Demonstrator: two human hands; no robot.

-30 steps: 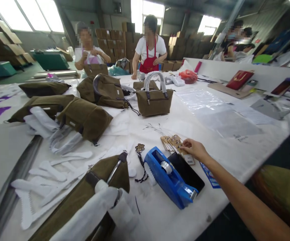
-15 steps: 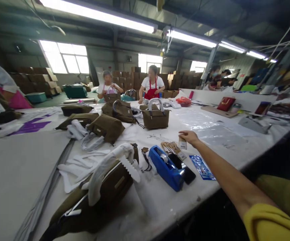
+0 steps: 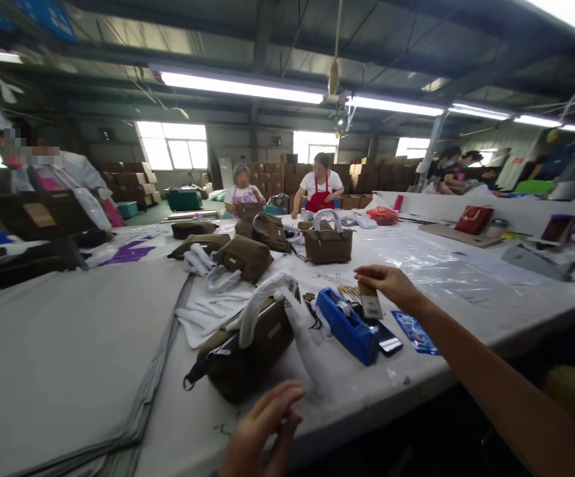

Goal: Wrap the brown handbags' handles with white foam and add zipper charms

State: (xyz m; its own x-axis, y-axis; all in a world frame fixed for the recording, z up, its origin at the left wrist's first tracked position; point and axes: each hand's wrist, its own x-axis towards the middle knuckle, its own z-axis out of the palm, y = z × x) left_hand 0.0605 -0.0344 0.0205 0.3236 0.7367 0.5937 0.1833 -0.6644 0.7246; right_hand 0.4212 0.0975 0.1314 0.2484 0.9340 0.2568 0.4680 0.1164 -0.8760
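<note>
My right hand (image 3: 393, 286) pinches a brown hang tag (image 3: 369, 302) by its top edge. The tag has a pale printed label at its lower end and hangs above more tags (image 3: 348, 291) on the table. Close by are a blue tape dispenser (image 3: 350, 329) and a black phone (image 3: 389, 341). Low in the view, my left hand (image 3: 265, 430) has its fingers stretched out and holds nothing visible. Just beyond it stands an olive handbag (image 3: 262, 348), its handle (image 3: 252, 315) wrapped in white.
Several more olive bags (image 3: 328, 245) stand farther back among white wrapping strips (image 3: 212, 311). A stack of grey sheets (image 3: 83, 351) lies at left, and clear plastic (image 3: 417, 262) at right. A blue packet (image 3: 414, 331) is near the front edge. Co-workers sit and stand across the table.
My left hand has come into view at the bottom. My right hand has lifted the hang tag off the table towards me. The view has shifted left and up.
</note>
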